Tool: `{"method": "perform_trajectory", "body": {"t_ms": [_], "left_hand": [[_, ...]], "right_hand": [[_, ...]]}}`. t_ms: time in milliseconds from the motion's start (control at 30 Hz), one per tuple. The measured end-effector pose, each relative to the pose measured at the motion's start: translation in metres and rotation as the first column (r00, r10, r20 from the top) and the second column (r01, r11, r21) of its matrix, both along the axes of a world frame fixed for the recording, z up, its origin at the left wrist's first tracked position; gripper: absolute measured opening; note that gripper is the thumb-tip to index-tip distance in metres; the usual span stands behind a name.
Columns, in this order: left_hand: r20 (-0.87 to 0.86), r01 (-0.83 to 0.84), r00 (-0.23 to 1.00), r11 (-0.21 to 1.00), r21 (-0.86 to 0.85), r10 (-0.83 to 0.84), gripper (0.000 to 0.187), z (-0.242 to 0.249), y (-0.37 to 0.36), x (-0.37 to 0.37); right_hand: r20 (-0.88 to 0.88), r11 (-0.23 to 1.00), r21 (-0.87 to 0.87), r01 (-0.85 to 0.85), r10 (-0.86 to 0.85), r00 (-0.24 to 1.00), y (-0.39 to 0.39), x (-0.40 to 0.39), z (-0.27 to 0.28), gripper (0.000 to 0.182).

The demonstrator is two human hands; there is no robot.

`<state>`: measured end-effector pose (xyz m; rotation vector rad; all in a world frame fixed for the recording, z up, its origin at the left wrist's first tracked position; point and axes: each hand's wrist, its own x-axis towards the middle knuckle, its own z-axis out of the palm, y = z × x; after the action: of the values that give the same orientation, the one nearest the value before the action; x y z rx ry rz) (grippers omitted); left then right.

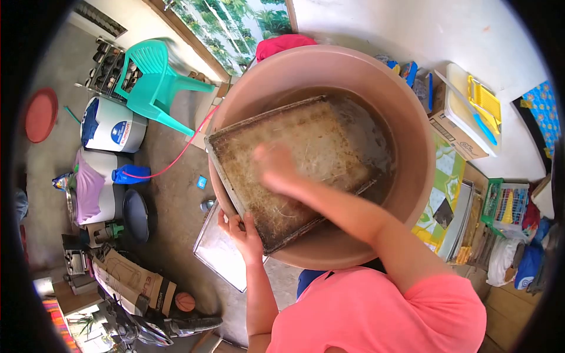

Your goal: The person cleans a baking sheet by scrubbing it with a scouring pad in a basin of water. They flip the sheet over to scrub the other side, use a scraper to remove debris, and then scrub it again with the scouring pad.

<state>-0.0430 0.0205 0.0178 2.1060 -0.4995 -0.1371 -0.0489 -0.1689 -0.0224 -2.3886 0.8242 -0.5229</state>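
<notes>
Clearly, the stained metal tray (306, 135) lies at a slant in the big brown plastic tub (412, 170), its near-left side overlapping the rim and its far-right part down at the murky water (379, 132). The left hand (244, 235) holds the tray's near-left edge by the rim, with its fingers closed around that edge. The right hand (273, 165) is over the middle of the tray face, bunched into a loose fist; it is motion-blurred, so I cannot tell whether its fingers hold a scrubber or cloth, or are simply curled.

The likeliest trouble, I judge, is slipping: a wet tray perched across a curved rim has little to keep it steady, and hard pressure away from the left hand could make it pivot or slide into the water. A sudden drop would splash the pink shirt (376, 312) and the floor (170, 206). The left hand's fingers could also be pinched between tray and rim if the load shifts, and the raised metal edge might scrape skin. Should the near-left side dip outward, dirty water could run over the rim, perhaps reaching the white panel (220, 250) on the floor just below.
</notes>
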Motion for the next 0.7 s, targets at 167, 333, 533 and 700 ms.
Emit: {"method": "perform_trajectory", "body": {"t_ms": [167, 333, 533, 700], "left_hand": [[0.137, 0.052, 0.989, 0.999, 0.01, -0.053, 0.02, -0.003, 0.003, 0.001], [0.061, 0.035, 0.997, 0.999, 0.015, -0.036, 0.02, 0.005, -0.003, 0.0], [0.197, 0.065, 0.978, 0.996, 0.053, -0.074, 0.021, -0.005, 0.006, 0.002], [0.007, 0.022, 1.0, 0.998, 0.055, -0.023, 0.021, 0.006, 0.001, -0.004]], "right_hand": [[-0.113, 0.997, 0.055, 0.046, -0.039, 0.993, -0.06, 0.011, 0.029, 0.023], [-0.107, 0.775, -0.133, 0.618, -0.631, 0.768, -0.143, -0.016, -0.065, 0.019], [0.17, 1.0, 0.016, 0.004, -0.006, 0.985, 0.005, 0.048, 0.027, 0.017], [-0.198, 0.838, 0.054, 0.542, -0.523, 0.829, -0.172, -0.025, -0.059, 0.026]]}}
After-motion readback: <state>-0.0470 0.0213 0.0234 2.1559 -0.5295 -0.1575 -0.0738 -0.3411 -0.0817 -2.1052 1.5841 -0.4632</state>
